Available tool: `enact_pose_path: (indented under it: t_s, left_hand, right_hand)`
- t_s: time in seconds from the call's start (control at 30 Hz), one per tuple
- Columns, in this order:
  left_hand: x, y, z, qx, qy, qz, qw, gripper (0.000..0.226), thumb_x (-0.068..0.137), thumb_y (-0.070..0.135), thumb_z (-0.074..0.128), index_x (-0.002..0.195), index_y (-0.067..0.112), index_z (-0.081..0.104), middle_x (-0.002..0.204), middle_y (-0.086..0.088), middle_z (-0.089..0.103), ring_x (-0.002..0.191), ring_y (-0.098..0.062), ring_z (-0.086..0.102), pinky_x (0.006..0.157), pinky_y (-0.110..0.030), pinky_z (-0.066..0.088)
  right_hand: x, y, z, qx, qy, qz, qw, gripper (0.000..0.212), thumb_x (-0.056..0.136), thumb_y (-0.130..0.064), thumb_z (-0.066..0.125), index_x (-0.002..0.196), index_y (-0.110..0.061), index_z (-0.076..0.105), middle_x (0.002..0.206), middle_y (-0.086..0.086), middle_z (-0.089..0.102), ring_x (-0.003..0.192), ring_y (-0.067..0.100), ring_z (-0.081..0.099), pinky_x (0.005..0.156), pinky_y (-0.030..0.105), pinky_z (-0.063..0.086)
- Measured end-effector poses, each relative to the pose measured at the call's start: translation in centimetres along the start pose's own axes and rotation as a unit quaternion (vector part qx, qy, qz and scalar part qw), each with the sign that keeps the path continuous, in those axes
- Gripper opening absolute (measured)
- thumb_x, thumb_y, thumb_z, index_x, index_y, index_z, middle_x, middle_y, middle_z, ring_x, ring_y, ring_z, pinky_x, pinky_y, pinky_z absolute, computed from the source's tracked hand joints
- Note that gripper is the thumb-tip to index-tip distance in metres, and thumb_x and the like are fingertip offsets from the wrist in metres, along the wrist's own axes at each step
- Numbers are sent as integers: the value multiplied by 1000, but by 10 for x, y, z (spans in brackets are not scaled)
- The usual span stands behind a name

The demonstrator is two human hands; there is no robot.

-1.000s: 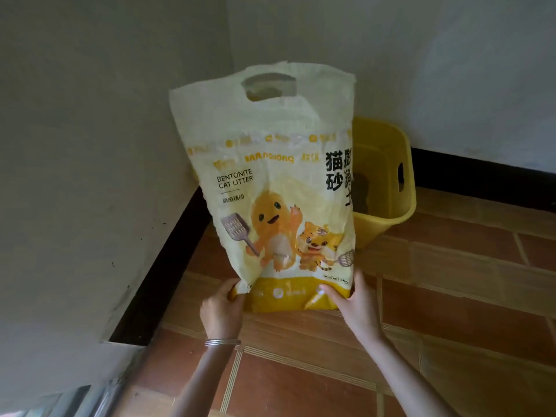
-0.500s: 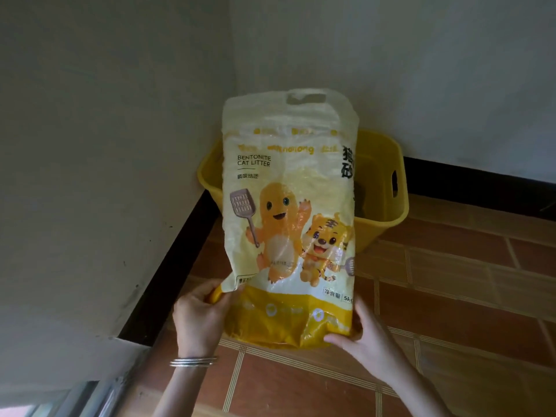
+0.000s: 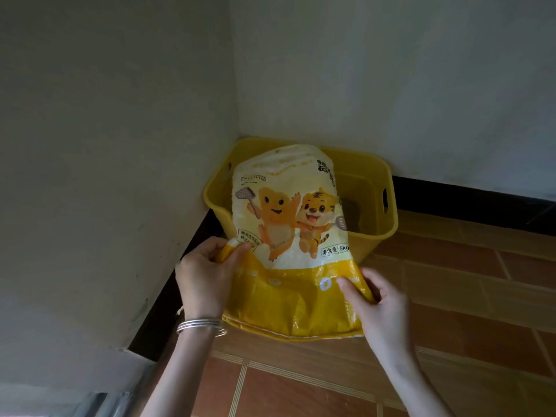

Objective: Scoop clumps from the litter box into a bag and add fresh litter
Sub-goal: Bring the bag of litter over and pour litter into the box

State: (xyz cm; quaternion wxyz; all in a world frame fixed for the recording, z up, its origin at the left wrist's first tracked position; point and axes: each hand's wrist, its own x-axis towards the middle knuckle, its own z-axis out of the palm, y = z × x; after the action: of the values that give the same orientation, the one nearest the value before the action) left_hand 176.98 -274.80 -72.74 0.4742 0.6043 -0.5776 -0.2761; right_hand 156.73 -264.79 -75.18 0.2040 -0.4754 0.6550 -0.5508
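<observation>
I hold the litter bag (image 3: 288, 236) in the middle of the frame with both hands. It is tipped away from me, its yellow bottom band lowest in the picture and its white top leaning over the litter box (image 3: 388, 212). My left hand (image 3: 204, 281), at centre left, has its fingers curled round the bag's left edge where the white print meets the yellow band, pinching a fold of it against the thumb. My right hand (image 3: 379, 305), at centre right, grips the lower right edge: the thumb lies flat on the front of the yellow band and the other fingers wrap behind the bag, where I cannot see them. Thin metal bangles (image 3: 201, 325) sit on my left wrist.

The litter box is a yellow tub pushed into the corner where the two pale walls (image 3: 120, 145) meet, just above the centre of the frame. Its front left part is hidden behind the bag, and a slot handle shows in its right wall. Inside, to the right of the bag, lies something dark that I cannot make out. The tub stands on reddish floor tiles (image 3: 451, 296), and a black skirting board (image 3: 469, 200) runs along the foot of the walls.
</observation>
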Motion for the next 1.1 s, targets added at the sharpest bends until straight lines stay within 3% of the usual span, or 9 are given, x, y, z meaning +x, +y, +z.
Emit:
enact_pose_path:
  t_s: [0.13,0.2,0.33,0.47,0.57,0.63,0.73,0.93,1.1]
  left_hand:
    - [7,12,1,11,12,15,1000,16,71,32,79,69,23,67,59,2,64,59,-17,61,58,-31,49]
    - [9,16,1,15,23,24,999,17,72,33,78,70,19,69,58,1,64,56,-12,58,55,-24,45]
    - [9,22,0,11,32,32,999,16,73,33,77,70,20,69,53,7,59,52,-8,54,48,-13,37]
    - [14,33,-4,3,33,43,999,16,74,36,77,74,20,72,56,3,63,58,-15,60,57,-25,47]
    - [20,38,-3,20,25,42,999,35,71,50,70,69,15,71,57,-8,63,61,-28,61,61,-35,49]
    - [18,39,-5,8,35,55,998,38,70,51,65,69,13,71,55,-9,62,59,-27,60,59,-36,49]
    - [11,43,-8,-22,47,66,996,29,75,44,73,73,15,73,53,-5,62,56,-22,57,54,-36,47]
    - [15,53,-7,-43,56,76,995,19,74,43,72,69,26,68,58,-1,64,58,-17,59,58,-37,49]
    - [14,48,1,-37,49,58,996,20,76,39,74,78,19,74,63,-2,67,64,-21,64,63,-41,54]
  right_hand:
    - [13,-13,3,-18,5,3,1000,12,77,-39,71,78,-29,66,67,8,66,62,29,62,52,45,50]
    - [16,-16,4,-32,18,-2,999,13,80,-25,71,71,-31,64,66,8,66,61,29,62,51,45,50]
    - [18,-24,7,-45,39,-15,998,16,80,-24,69,70,-34,62,60,7,65,56,27,60,47,42,46]
    - [25,-37,7,-42,56,-24,997,9,80,-30,68,72,-32,65,57,4,64,52,24,58,46,41,45]
    - [33,-43,6,-45,52,-33,997,5,81,-25,70,76,-26,69,59,-2,66,53,15,61,47,34,49]
    - [33,-45,5,-55,58,-52,995,7,81,-27,71,75,-25,69,56,-3,64,49,11,58,44,29,45]
    - [29,-51,2,-50,73,-67,994,11,80,-33,69,73,-25,68,54,-2,62,48,16,57,42,34,44]
    - [38,-61,-6,-51,82,-76,992,12,81,-21,70,69,-20,68,52,0,60,46,17,55,41,33,42]
    - [38,-56,-4,-63,85,-73,992,12,80,-22,70,68,-22,67,52,-2,60,47,17,56,42,36,43]
